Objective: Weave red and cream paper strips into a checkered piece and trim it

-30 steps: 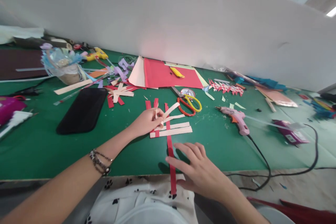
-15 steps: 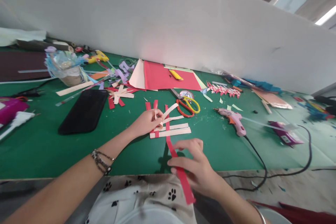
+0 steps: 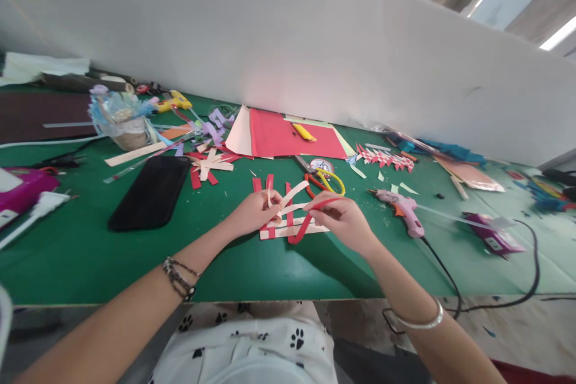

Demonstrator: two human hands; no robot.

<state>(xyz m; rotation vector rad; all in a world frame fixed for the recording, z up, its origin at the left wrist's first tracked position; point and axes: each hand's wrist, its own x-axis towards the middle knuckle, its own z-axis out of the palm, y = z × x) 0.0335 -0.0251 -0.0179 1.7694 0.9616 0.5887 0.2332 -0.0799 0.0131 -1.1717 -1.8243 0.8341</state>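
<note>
Red and cream paper strips cross each other in a loose weave on the green table, in front of me. My left hand (image 3: 258, 212) is closed on cream paper strips (image 3: 294, 193) at the weave, with their free ends sticking out to the right. My right hand (image 3: 339, 219) pinches a long red paper strip (image 3: 300, 231), which bends up from the near edge of the weave to my fingers. Two flat cream strips run beneath it. Just behind my right hand lie scissors (image 3: 332, 181) with red and yellow handles, partly hidden by it.
A black phone (image 3: 150, 193) lies to the left, with cut strips (image 3: 210, 163) behind it. A pink glue gun (image 3: 402, 209) with its cord is on the right. Red card sheets (image 3: 274, 135) carrying a yellow cutter (image 3: 305, 132) lie at the back.
My right hand has moved up and away from the table's front edge, folding the red strip's loose end back over the weave. My left hand stays at the cream strips.
</note>
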